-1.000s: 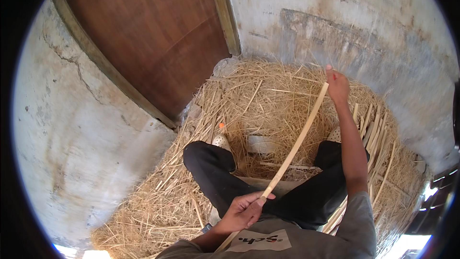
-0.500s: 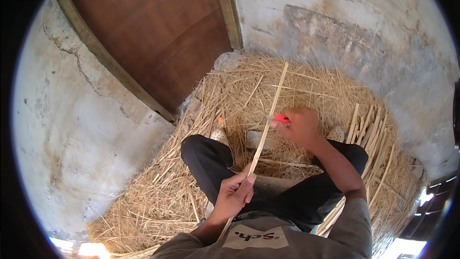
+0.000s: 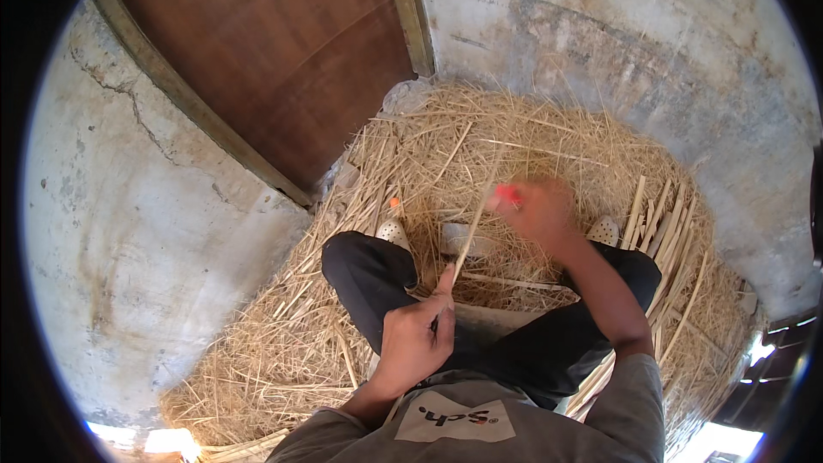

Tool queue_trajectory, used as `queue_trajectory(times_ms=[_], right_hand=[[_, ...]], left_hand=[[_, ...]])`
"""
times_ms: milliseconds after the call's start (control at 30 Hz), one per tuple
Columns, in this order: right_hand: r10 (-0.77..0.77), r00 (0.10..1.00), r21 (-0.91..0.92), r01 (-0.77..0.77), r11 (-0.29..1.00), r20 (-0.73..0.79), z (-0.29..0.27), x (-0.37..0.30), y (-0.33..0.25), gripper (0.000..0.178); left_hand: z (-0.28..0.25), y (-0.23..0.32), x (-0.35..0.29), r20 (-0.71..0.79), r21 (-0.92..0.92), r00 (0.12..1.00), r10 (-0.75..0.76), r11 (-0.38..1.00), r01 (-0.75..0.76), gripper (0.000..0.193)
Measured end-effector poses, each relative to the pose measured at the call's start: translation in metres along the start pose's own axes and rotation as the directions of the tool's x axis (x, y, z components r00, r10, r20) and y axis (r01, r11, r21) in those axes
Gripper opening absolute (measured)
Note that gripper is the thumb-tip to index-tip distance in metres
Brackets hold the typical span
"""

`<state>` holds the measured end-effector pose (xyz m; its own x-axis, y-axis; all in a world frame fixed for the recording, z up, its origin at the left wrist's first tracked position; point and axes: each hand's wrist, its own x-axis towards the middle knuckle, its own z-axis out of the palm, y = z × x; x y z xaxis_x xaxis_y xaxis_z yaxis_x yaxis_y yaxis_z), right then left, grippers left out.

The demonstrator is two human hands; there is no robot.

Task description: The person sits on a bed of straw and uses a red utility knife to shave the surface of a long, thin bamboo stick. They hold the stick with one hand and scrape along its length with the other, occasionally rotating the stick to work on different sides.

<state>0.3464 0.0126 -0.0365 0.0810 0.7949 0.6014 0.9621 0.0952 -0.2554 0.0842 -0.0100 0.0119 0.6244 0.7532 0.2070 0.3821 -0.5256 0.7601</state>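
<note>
My left hand is closed round a long, thin wooden strip, which looks like bamboo. Its index finger lies along the strip, whose far part slants up and away and fades in blur. My right hand, smeared by motion, grips a red-handled utility knife close to the strip's far part. The blade is too blurred to make out, so I cannot tell whether it touches the strip. Between my bent knees, both hands are over the pile of shavings.
Several cut strips lie bundled by my right knee. White perforated shoes, one of them the left shoe, rest in the shavings. A pale block sits between my feet. A brown door and stained walls enclose the corner.
My left hand has rolled over, back now upward, and the strip has turned to show a narrower side. My right hand with the knife has risen slightly and is blurred.
</note>
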Motion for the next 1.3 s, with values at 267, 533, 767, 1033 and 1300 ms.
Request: queue_trajectory(times_ms=[267, 533, 767, 1033, 1300], right_hand=[[-0.044, 0.999, 0.065, 0.046, 0.997, -0.019, 0.002, -0.009, -0.016, 0.053], [-0.079, 0.994, 0.153, 0.065, 0.986, 0.082, -0.001, -0.011, -0.034, 0.053], [0.274, 0.958, -0.007, -0.274, 0.962, 0.081, -0.006, 0.020, 0.026, 0.054], [0.024, 0.994, 0.117, -0.037, 0.993, 0.110, 0.000, -0.006, -0.018, 0.057], [-0.064, 0.997, 0.058, 0.061, 0.996, 0.040, 0.000, -0.006, -0.018, 0.057]], left_hand=[[-0.002, -0.002, 0.002, -0.021, 0.166, 0.998, 0.061, 0.984, -0.057, 0.046], [-0.002, -0.006, 0.008, -0.035, 0.178, 0.999, 0.037, 0.983, -0.030, 0.047], [0.001, -0.011, 0.001, 0.017, 0.149, 0.996, 0.089, 0.985, -0.090, 0.053], [-0.004, -0.005, 0.004, 0.023, 0.211, 0.999, 0.034, 0.977, -0.039, 0.054], [0.000, -0.007, 0.004, 0.021, 0.157, 0.999, 0.037, 0.987, -0.040, 0.054]])
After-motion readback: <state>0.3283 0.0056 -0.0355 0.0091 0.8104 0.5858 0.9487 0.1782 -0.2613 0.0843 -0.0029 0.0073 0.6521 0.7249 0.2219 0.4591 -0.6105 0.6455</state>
